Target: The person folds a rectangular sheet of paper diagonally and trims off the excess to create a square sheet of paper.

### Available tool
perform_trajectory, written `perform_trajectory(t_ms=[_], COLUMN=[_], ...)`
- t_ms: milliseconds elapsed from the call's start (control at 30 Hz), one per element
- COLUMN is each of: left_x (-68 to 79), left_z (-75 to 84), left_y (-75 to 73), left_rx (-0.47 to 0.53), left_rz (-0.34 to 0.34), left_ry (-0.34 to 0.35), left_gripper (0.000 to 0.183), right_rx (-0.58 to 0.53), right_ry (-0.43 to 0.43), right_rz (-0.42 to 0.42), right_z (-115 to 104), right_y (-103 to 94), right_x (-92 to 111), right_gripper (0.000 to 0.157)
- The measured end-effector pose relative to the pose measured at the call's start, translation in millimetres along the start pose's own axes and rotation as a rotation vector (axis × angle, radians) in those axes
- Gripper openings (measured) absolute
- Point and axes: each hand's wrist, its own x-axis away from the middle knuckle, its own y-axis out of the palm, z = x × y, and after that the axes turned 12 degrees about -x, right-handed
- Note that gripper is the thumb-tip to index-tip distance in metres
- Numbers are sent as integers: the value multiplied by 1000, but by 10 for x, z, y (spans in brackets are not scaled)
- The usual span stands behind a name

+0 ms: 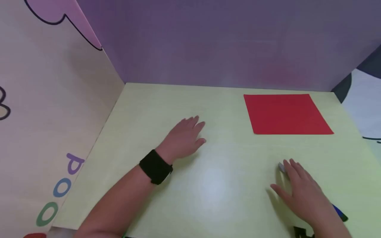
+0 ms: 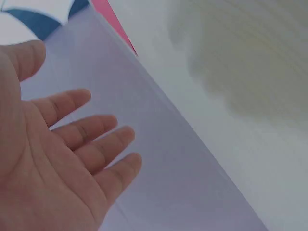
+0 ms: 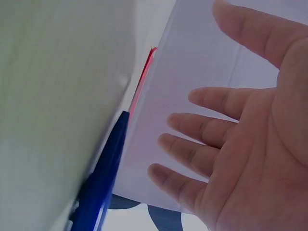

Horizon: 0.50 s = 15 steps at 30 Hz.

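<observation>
My left hand [image 1: 183,138] is held over the pale table [image 1: 226,185], left of centre, palm down with fingers extended and a black band [image 1: 156,167] at the wrist. Its palm [image 2: 43,159] shows bare in the left wrist view. Farther right, my right hand [image 1: 306,195] hovers with spread fingers above a long blue tool [image 1: 338,211] with a grey tip and a dark end. In the right wrist view the blue tool [image 3: 106,168] lies on the tabletop, apart from the fingers. The hand hides its middle part in the head view. Both hands hold nothing.
A red sheet [image 1: 288,114] lies flat at the table's back right. A purple panel [image 1: 226,43] rises along the back edge, and a pale wall with coloured letters [image 1: 62,186] borders the left side. A small black piece [image 1: 300,232] shows at the bottom right.
</observation>
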Motion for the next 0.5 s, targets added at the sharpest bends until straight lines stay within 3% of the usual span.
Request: perform_trajectory(t_ms=[267,400,500], left_x=[-472,-676,-838], left_z=[505,641,722], left_y=[-98,-9,50], left_rx=[-193,-269,-292], left_rz=[-79,-80,-62], left_ry=[339,401,406], left_gripper=[61,62,63], right_rx=[45,60,37], right_ry=[31,32,35], right_rz=[-32,-42,-36], right_z=[30,33,1], right_y=[-47,-28,21], right_x=[21,34,38], right_gripper=[111,110,109])
